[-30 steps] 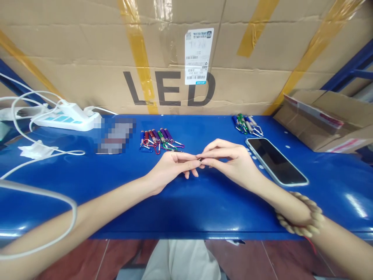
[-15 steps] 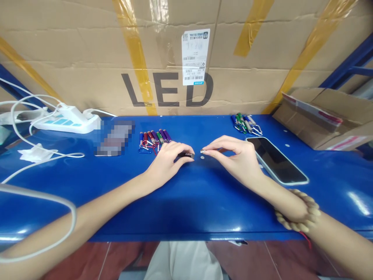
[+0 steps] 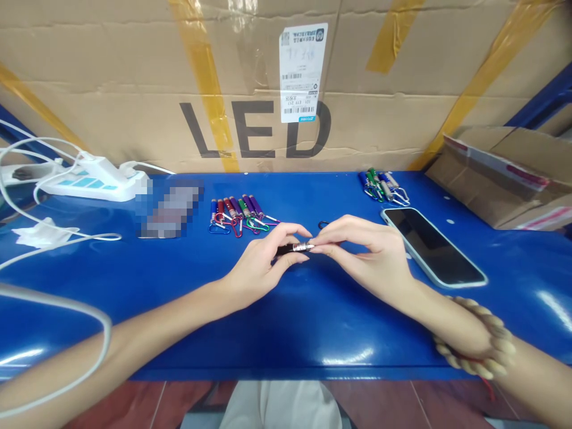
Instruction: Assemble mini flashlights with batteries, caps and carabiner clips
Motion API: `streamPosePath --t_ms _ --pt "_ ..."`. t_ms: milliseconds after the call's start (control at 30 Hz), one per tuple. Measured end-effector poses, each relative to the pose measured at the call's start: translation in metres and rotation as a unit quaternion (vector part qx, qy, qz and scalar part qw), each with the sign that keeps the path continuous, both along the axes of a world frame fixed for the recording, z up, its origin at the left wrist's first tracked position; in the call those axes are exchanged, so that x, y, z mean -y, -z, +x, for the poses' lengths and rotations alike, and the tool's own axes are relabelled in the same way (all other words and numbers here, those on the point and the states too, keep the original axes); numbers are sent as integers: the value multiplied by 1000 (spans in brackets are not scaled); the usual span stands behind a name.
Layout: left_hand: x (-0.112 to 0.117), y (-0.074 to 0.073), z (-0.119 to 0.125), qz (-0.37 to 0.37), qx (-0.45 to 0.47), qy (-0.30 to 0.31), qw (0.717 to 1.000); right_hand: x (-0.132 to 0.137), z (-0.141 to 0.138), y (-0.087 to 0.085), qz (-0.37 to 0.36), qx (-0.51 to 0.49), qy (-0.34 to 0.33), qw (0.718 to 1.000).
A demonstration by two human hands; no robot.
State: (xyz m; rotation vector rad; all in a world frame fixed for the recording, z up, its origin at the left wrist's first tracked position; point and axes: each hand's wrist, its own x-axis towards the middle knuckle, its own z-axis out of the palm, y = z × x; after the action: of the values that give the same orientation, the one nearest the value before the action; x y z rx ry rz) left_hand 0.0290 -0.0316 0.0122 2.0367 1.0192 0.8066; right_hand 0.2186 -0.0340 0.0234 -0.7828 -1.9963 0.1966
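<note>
In the middle of the head view, my left hand (image 3: 261, 265) is closed around a small black flashlight (image 3: 295, 247), which lies nearly level. The thumb and index finger of my right hand (image 3: 373, 244) pinch its silvery end. That end touches my right fingertips, so the exact joint is hidden. A dark carabiner clip (image 3: 322, 224) shows just behind my right fingers. Left of my left hand lies a row of coloured mini flashlights (image 3: 236, 207) with carabiners. A second group of mini flashlights (image 3: 379, 185) lies at the back right.
A smartphone (image 3: 435, 247) lies by my right wrist. An open carton (image 3: 500, 179) stands at the right. At the left are a white power strip (image 3: 93, 182), loose cables, a crumpled tissue (image 3: 42, 232) and a pixelated item (image 3: 172, 208). A large cardboard box (image 3: 134, 89) backs the blue table (image 3: 179, 333).
My hands have come together. The small silvery piece in my right fingers now meets the end of the black flashlight in my left hand. The view has shifted slightly.
</note>
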Motion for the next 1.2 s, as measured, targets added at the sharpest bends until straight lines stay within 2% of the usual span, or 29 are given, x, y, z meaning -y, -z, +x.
streamPosePath --t_ms 100,200,333,433,500,567,667,767,1033,1133,1200 --pt "-1 0 -1 33 -35 39 998 -1 3 2 -11 12 -1 1000" --pt "-4 3 -2 60 -63 65 994 -5 8 6 -10 84 -5 996" --pt "-4 9 -2 98 -99 75 987 -7 15 12 77 221 -17 972" --pt "1 13 -1 150 -110 85 979 -4 14 16 113 259 -29 959" --pt "4 15 -1 178 -114 89 973 -1 11 17 70 227 -49 970" --pt "6 15 -2 192 -127 88 969 1 7 16 -32 172 -75 982" --pt "5 15 -1 190 -137 96 967 1 4 13 -173 114 -96 974" --pt "2 14 0 174 -113 87 974 -1 4 9 -216 109 -86 966" --pt "-1 12 2 94 -85 23 992 -8 5 8 -197 104 -61 973" --pt "1 7 1 61 -83 3 995 -12 12 4 -166 105 -2 981" --pt "1 4 1 33 -74 -14 997 -18 22 2 -123 128 76 981"
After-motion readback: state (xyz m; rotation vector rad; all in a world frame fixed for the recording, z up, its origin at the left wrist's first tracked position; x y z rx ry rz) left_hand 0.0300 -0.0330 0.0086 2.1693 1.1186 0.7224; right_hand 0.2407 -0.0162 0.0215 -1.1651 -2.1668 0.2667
